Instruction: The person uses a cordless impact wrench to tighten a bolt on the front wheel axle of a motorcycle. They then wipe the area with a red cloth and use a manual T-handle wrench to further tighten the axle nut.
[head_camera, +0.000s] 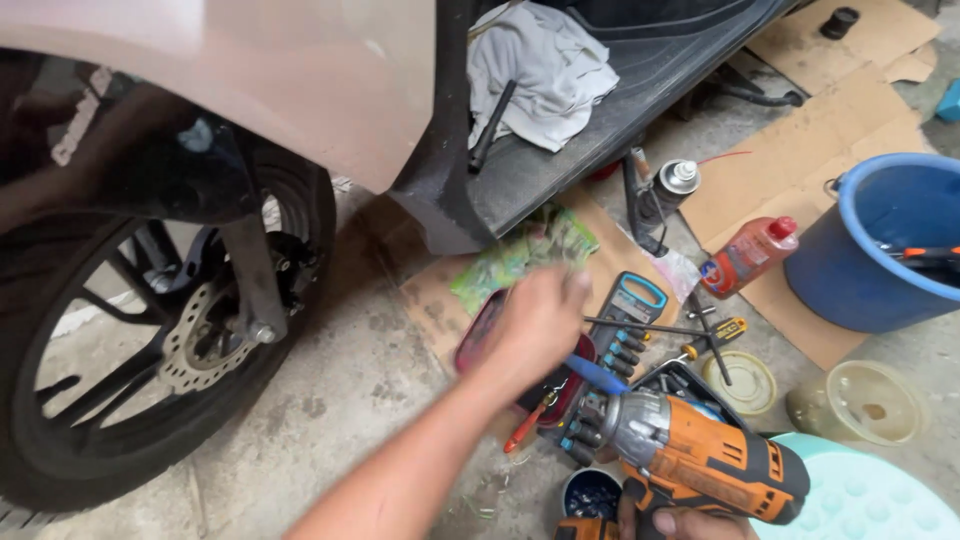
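My left hand (540, 322) reaches forward, blurred, over a red tool case (480, 330) and a rail of black sockets (622, 335) lying on cardboard. A blue handle (597, 375) pokes out from under the palm; whether the fingers grip it is unclear. At the bottom edge my right hand (682, 523) holds an orange and black power driver (705, 460), its grey nose pointing left toward the sockets. A thin metal rod (640, 326) and a yellow-handled screwdriver (715, 335) lie just right of my left hand.
A scooter's front wheel (60, 440) with brake disc (195, 345) stands at left. On its footboard (560, 150) lie a white cloth (550, 70) and a black tool. A spray can (670, 190), red bottle (750, 255), blue bucket (880, 250), round lid (740, 382) and clear jar (860, 402) sit at right.
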